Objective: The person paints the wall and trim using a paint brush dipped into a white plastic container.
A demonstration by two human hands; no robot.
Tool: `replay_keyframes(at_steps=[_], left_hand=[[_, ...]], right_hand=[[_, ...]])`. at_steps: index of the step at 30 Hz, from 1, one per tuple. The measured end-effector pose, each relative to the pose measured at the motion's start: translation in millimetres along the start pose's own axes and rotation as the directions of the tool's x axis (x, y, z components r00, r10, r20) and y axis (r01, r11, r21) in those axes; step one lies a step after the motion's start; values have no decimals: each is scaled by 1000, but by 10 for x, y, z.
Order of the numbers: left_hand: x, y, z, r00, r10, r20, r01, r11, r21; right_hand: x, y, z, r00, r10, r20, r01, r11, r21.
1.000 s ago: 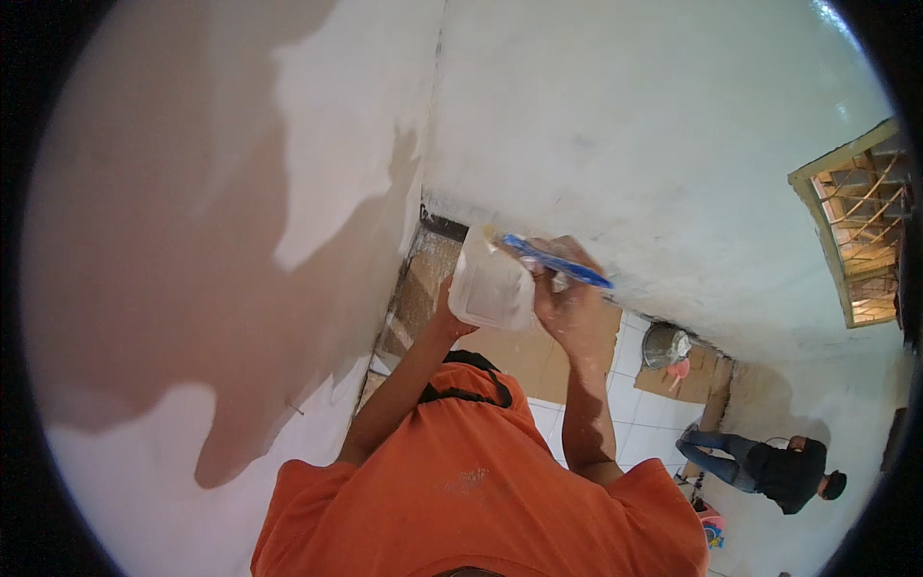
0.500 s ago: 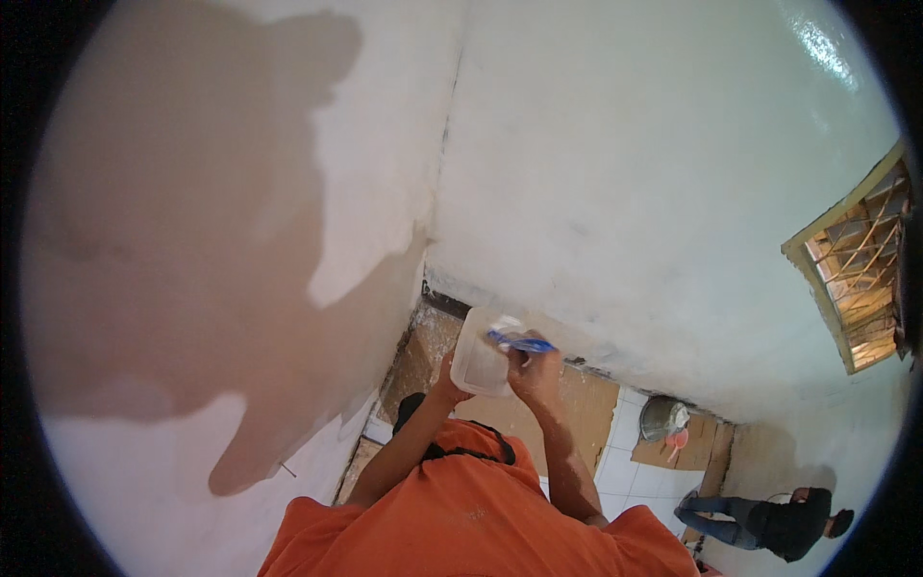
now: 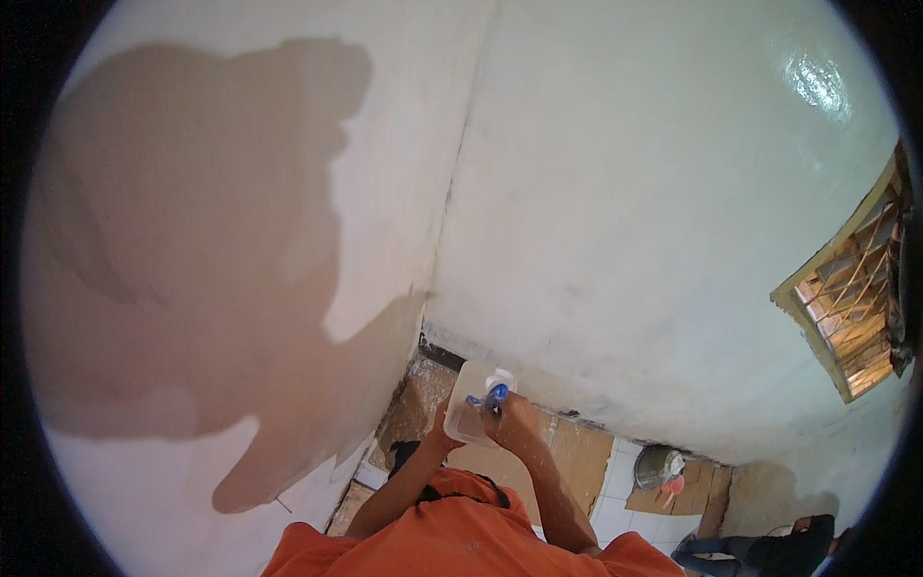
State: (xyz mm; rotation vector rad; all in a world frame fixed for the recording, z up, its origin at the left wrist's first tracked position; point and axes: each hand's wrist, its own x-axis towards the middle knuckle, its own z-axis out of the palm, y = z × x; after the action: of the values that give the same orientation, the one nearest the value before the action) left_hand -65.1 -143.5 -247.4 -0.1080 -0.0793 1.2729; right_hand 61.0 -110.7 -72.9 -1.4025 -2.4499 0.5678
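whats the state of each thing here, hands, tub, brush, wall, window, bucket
left hand: gripping the clear plastic tub from below
right hand: closed on the blue-handled brush
clear plastic tub: held up, open-topped
blue-handled brush: tip down in the tub
left wall: partly white, large brownish patch
window: barred, frame yellowish
metal bucket: standing on the floor

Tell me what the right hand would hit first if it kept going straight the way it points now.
The right hand holds a blue-handled tool angled into the clear plastic container that the left hand supports. Straight on, it would probably meet the container's inside first; the white wall lies beyond, though depth is hard to judge.
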Motion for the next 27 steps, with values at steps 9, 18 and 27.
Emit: replay_keyframes(at_steps=[9,18,27], left_hand=[[-23,60,207,964,263,-47,-193,807,558],[117,308,-194,910,367,191,-409,727,552],[-65,366,-148,863,417,285,-459,410,789]], right_hand=[[162,-467,-545,977,-104,-185,126,986,113],[202,-469,-157,874,-211,-438,355,892,279],[354,-548,26,820,-283,-498,434,874,217]])
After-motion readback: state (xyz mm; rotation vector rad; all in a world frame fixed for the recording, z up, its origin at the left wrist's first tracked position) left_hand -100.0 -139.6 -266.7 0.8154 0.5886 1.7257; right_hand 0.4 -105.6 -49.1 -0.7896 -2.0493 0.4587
